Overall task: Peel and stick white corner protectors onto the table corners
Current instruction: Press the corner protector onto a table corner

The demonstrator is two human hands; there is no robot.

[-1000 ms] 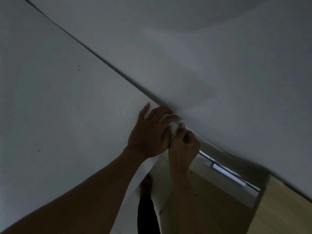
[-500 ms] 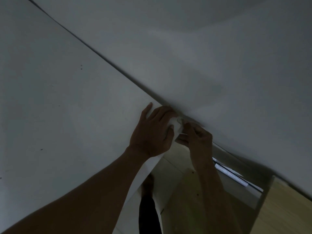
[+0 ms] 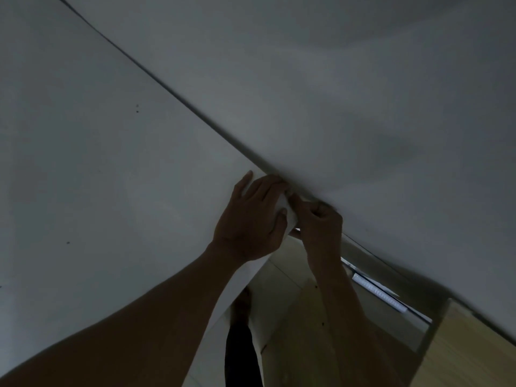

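A white corner protector (image 3: 287, 212) is pressed onto the table (image 3: 111, 163) corner by the left hand (image 3: 251, 219) w/ fingers curled over it, & pinched by the right hand (image 3: 321, 222), hands touching.

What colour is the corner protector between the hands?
White, like the table; the corner protector shows in the head view.
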